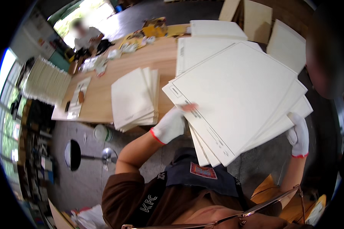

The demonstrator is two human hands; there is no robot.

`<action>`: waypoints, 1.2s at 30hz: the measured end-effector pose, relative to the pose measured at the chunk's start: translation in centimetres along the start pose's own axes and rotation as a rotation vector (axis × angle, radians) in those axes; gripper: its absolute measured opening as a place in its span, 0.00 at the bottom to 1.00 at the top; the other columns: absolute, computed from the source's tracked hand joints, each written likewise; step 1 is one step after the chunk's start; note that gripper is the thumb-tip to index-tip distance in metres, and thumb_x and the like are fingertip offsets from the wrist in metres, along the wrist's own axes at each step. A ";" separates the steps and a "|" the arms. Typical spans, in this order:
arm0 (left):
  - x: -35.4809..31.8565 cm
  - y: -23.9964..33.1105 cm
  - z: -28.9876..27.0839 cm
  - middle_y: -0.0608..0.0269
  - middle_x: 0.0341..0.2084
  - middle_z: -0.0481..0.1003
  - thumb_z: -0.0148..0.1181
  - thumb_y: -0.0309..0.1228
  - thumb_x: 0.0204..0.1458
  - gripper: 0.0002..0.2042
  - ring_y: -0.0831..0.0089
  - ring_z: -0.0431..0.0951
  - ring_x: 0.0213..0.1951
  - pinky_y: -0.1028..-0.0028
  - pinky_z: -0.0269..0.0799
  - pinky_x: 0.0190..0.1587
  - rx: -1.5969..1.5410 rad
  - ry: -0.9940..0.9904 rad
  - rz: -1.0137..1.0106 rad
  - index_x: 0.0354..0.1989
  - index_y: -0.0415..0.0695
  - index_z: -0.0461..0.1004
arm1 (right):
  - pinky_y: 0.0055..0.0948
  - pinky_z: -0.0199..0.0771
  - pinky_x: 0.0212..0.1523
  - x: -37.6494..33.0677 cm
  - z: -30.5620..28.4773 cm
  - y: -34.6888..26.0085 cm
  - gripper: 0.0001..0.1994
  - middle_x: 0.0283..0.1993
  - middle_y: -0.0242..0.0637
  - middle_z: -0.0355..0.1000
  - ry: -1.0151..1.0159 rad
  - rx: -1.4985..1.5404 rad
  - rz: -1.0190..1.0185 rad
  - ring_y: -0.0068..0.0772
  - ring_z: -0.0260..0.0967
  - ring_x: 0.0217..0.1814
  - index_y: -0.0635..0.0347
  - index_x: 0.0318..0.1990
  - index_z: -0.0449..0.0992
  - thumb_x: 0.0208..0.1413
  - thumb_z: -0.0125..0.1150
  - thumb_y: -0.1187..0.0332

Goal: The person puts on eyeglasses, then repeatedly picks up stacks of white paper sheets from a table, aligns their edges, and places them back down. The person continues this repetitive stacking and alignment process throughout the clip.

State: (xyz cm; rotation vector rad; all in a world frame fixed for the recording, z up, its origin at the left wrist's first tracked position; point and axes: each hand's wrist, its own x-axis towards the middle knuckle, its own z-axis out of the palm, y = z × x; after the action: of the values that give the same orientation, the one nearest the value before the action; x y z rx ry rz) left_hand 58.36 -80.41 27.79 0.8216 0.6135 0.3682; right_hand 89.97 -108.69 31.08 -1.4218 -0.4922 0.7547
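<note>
A fanned stack of large white printed sheets (pixel 233 91) lies tilted in front of me, overhanging the near edge of the table. My left hand (pixel 172 123), in a white glove with a red cuff, grips the stack's left edge; bare fingertips rest on the top sheet and the other fingers are hidden beneath. At the right corner, my right hand (pixel 299 134), gloved the same way, has its fingers curled against the edges of the lower sheets. Under the far side of this stack are more white sheets (pixel 185 57). A smaller fanned pile of white sheets (pixel 130 98) sits to the left.
The wooden table (pixel 156 57) carries yellow wrapping (pixel 154 28) and crumpled white gloves (pixel 129 47) farther back. A tall stack of white sheets (pixel 46 82) stands at left. A round stool (pixel 73 154) and a white bucket (pixel 102 133) are on the floor. Another person (pixel 86 36) sits at the far left.
</note>
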 end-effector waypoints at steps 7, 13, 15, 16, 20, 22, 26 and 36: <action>-4.7 -3.5 -6.6 0.55 0.44 0.79 0.61 0.21 0.57 0.15 0.65 0.80 0.45 0.65 0.78 0.47 -0.210 0.233 0.317 0.53 0.33 0.72 | 0.21 0.49 0.10 4.4 9.0 -1.1 0.18 0.27 0.32 0.71 -0.001 -0.054 -0.139 0.18 0.56 0.11 0.66 0.48 0.74 0.66 0.52 0.58; -6.9 -4.1 -16.2 0.56 0.49 0.76 0.57 0.31 0.60 0.21 0.62 0.77 0.53 0.60 0.76 0.56 -0.329 0.139 0.829 0.60 0.36 0.66 | 0.27 0.72 0.40 7.0 24.7 0.2 0.23 0.40 0.38 0.77 -0.513 -0.292 -0.172 0.27 0.74 0.40 0.69 0.55 0.75 0.66 0.54 0.55; -7.9 -2.9 -17.1 0.56 0.50 0.76 0.57 0.31 0.61 0.20 0.62 0.77 0.54 0.59 0.76 0.56 -0.364 0.224 0.906 0.59 0.38 0.67 | 0.29 0.73 0.48 4.5 31.5 3.1 0.23 0.38 0.38 0.78 -0.759 -0.432 -0.156 0.28 0.74 0.44 0.69 0.55 0.75 0.65 0.56 0.56; -7.9 -2.3 -17.7 0.56 0.51 0.76 0.57 0.31 0.61 0.19 0.61 0.77 0.54 0.59 0.76 0.56 -0.379 0.261 0.927 0.59 0.38 0.68 | 0.30 0.71 0.54 2.3 34.4 5.4 0.25 0.46 0.42 0.76 -0.768 -0.214 -0.338 0.31 0.72 0.51 0.68 0.59 0.71 0.64 0.60 0.56; -6.9 -0.4 -23.8 0.55 0.53 0.75 0.56 0.28 0.62 0.18 0.60 0.76 0.56 0.58 0.76 0.56 -0.370 0.420 1.059 0.60 0.39 0.68 | 0.29 0.73 0.46 3.0 43.1 14.3 0.35 0.43 0.44 0.75 -0.787 -0.061 -0.270 0.28 0.72 0.44 0.73 0.64 0.64 0.60 0.64 0.51; -6.2 -0.9 -28.2 0.58 0.48 0.77 0.57 0.26 0.62 0.11 0.65 0.78 0.51 0.63 0.78 0.53 -0.420 0.409 1.027 0.52 0.39 0.72 | 0.26 0.74 0.36 5.0 46.1 16.6 0.38 0.35 0.40 0.75 -0.812 -0.152 -0.094 0.25 0.72 0.34 0.75 0.63 0.63 0.58 0.65 0.49; 0.2 -5.0 -37.6 0.63 0.37 0.77 0.59 0.23 0.61 0.03 0.72 0.79 0.39 0.69 0.80 0.44 -0.451 0.540 0.946 0.41 0.43 0.74 | 0.23 0.68 0.27 9.0 49.3 24.8 0.36 0.28 0.32 0.70 -0.662 -0.070 0.213 0.21 0.64 0.25 0.72 0.55 0.71 0.53 0.68 0.45; 1.9 -8.6 -37.9 0.58 0.45 0.75 0.62 0.26 0.60 0.13 0.64 0.79 0.47 0.62 0.82 0.49 -0.596 0.704 0.594 0.51 0.39 0.71 | 0.26 0.62 0.31 9.3 49.2 29.5 0.26 0.31 0.28 0.65 -0.419 0.033 0.493 0.22 0.59 0.32 0.60 0.43 0.77 0.48 0.72 0.47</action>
State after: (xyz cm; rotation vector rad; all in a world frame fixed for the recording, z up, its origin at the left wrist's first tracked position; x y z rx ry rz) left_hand 36.38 -63.39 0.62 0.2567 0.8380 1.3499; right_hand 56.23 -68.34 6.33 -1.3700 -0.4466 1.4682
